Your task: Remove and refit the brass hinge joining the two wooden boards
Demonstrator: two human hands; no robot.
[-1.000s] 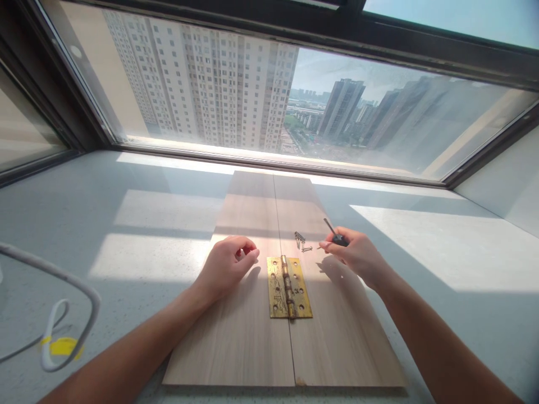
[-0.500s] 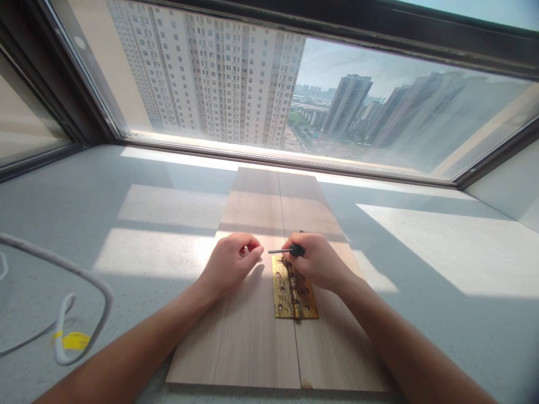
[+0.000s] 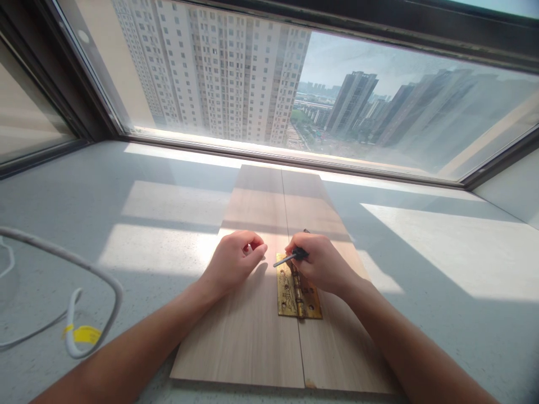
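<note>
Holding a small screwdriver with a black handle and bare metal shaft point(image 3: 285, 259) in my right hand point(image 3: 322, 262); fingers closed around the handle. Shaft points left and slightly toward me, its tip near the upper left edge of a worn, brass-coloured rectangular metal hinge point(image 3: 288, 295). Contact between tip and hinge: cannot tell.

Hinge lies opened flat across the seam between two pale wood-grain boards, the left board point(image 3: 248, 336) and the right board point(image 3: 337, 348), barrel running roughly along the seam. Round holes visible in both leaves; my right hand hides the upper right part. A small dark metallic piece point(image 3: 306, 230) shows just beyond that hand, mostly covered, identity unclear.

My left hand point(image 3: 231, 261) is over the left board, left of the hinge and apart from it. Fingers curled, thumb and forefinger tips narrowly spaced; cannot tell whether anything is pinched there.

Both boards lie side by side on a pale speckled windowsill point(image 3: 429, 252), sunlit in patches. A brown patch marks the near end of the right board, by the seam. On my left: a looped white cable point(image 3: 90, 266) with a yellow label point(image 3: 87, 335). Behind the boards stands a dark-framed window point(image 3: 69, 81), tall buildings point(image 3: 227, 73) outside.
</note>
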